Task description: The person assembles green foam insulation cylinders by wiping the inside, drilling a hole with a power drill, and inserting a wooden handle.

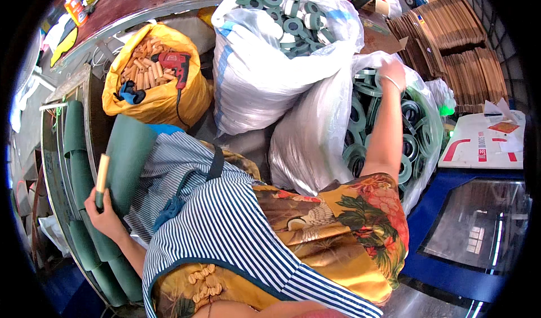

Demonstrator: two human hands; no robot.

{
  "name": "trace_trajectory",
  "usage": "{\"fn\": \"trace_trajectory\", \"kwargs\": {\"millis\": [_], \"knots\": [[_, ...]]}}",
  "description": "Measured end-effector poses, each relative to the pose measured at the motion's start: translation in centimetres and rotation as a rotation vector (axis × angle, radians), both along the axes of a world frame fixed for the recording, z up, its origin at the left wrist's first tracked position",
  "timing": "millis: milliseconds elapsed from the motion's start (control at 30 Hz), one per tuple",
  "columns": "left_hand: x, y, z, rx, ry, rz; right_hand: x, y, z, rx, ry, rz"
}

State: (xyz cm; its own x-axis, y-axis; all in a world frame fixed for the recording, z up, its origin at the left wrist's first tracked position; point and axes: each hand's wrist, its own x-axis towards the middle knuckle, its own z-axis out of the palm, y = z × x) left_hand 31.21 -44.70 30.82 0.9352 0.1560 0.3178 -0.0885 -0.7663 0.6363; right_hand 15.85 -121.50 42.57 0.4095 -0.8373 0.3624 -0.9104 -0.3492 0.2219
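Right hand [393, 70] fingertips buried among green rings [411, 143] in clear bag [315, 143], grip not visible. Left hand [103, 213] palm turned away behind green roll [127, 154] and wooden rod [102, 174]. Lower torso cut off by bottom edge.

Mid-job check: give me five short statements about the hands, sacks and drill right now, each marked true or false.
1. The left hand holds a green roll with a pale core. True.
2. The right hand reaches into the yellow sack. False: it is at the clear bag of green rings.
3. A red drill lies on the wooden pegs in the yellow sack. True.
4. The white sack is empty. False: it is filled with green-and-white rings.
5. Flattened cardboard is stacked at the upper right. True.
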Motion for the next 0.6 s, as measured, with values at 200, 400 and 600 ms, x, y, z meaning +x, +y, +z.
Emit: {"fn": "trace_trajectory", "kwargs": {"millis": [200,400,600], "knots": [[-0.6,1.9,-4.3,-0.253,0.176,0.054,-18.3,-15.0,-8.2,0.413,0.093,-0.248],[-0.2,2.4,-5.1,-0.339,0.129,0.059,-16.4,-13.8,-10.0,0.516,0.109,-0.057],[-0.6,3.3,-8.0,-0.667,0.019,0.061,-12.0,-12.3,-8.4,0.878,-0.08,-0.225]]}}
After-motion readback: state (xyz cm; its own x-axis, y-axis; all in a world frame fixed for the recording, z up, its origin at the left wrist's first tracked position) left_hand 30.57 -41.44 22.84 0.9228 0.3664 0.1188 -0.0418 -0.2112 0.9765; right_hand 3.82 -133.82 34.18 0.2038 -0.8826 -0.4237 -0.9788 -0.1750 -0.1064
